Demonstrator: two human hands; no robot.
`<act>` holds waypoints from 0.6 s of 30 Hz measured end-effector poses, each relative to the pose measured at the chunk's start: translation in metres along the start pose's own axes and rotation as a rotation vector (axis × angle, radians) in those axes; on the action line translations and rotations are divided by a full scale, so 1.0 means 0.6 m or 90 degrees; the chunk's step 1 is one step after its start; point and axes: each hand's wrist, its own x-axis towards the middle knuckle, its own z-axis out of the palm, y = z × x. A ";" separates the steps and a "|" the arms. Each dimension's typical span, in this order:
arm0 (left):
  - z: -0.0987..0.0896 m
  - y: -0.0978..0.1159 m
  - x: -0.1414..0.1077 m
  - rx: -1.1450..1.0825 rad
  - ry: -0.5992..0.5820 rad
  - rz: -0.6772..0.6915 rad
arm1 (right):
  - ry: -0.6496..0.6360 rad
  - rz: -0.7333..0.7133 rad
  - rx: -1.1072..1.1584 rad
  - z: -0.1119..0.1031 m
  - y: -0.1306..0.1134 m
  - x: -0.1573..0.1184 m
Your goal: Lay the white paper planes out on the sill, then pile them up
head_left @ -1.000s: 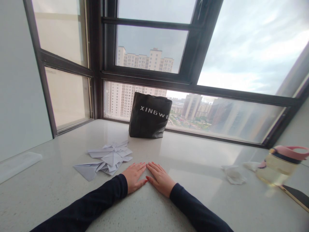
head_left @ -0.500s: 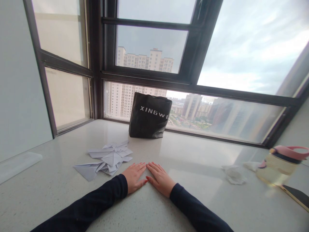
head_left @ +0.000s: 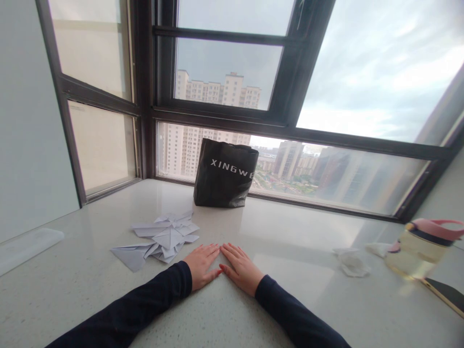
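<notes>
My left hand (head_left: 202, 267) lies flat on the pale speckled countertop (head_left: 217, 319), fingers stretched out and nothing held. Opposite it, my right hand (head_left: 241, 268) rests flat too, angled inward so that the fingertips and thumbs of both hands meet or nearly meet. Just beyond my left hand, to its left, is a loose pile of folded white paper pieces (head_left: 168, 238). Behind both hands a black bag (head_left: 224, 186) with white lettering stands upright by the window.
At the right are a clear bottle (head_left: 420, 253) with a pink lid, a crumpled tissue (head_left: 353, 263) and a dark phone-like slab (head_left: 445, 293), partly cut off. A whitish flat object (head_left: 31, 249) lies at the left edge. Dark-framed windows (head_left: 286, 133) bound the back.
</notes>
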 end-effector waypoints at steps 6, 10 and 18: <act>-0.001 0.002 -0.001 0.000 0.000 0.000 | -0.003 -0.001 -0.004 0.001 0.001 0.000; -0.001 0.002 -0.001 0.004 -0.002 0.002 | -0.002 -0.003 -0.005 0.002 0.001 0.001; 0.001 -0.001 -0.001 0.003 0.004 0.003 | 0.007 -0.003 0.000 0.001 0.000 0.000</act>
